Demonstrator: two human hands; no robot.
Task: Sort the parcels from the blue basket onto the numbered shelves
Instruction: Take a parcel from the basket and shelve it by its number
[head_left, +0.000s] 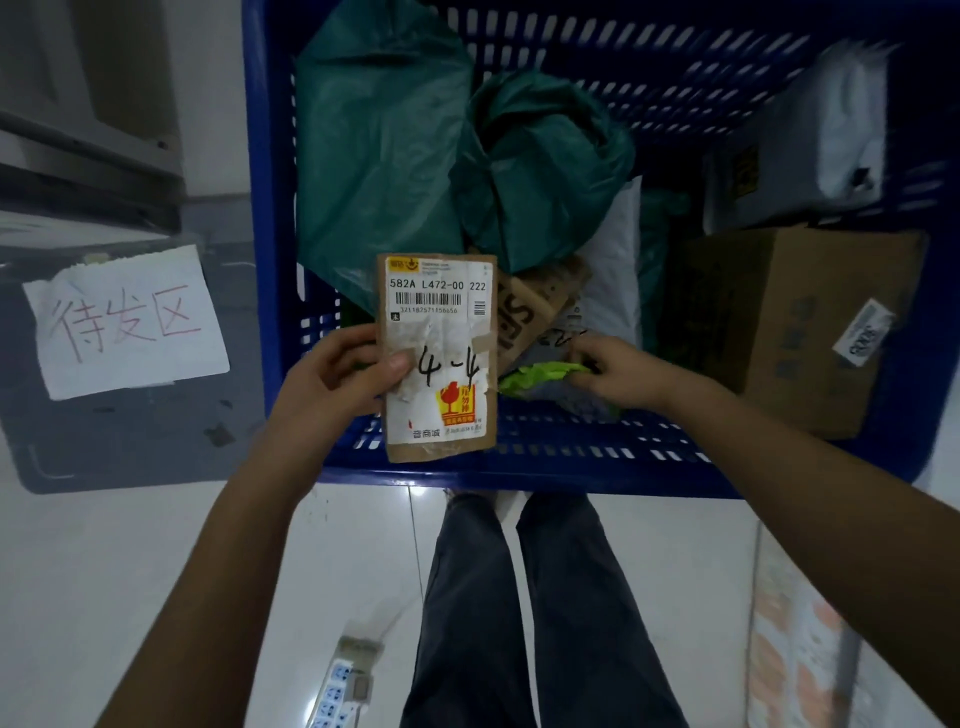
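My left hand (337, 379) grips a flat brown cardboard parcel (441, 322) by its left edge, thumb on its face. Its white label reads "4-4" in black marker. The parcel is held upright over the near rim of the blue basket (519, 467). My right hand (618, 374) reaches into the basket and pinches a light green bag (540, 375) lying near the front wall. Inside the basket lie two dark green plastic parcels (384, 156), a brown box (795, 322), a white and grey bag (831, 135) and a small brown parcel (535, 306).
A dark grey bin (130, 441) with a white handwritten paper sign (124, 319) stands left of the basket. Grey shelving (78, 130) is at the far left. A power strip (343, 686) lies on the white tiled floor by my legs (519, 613).
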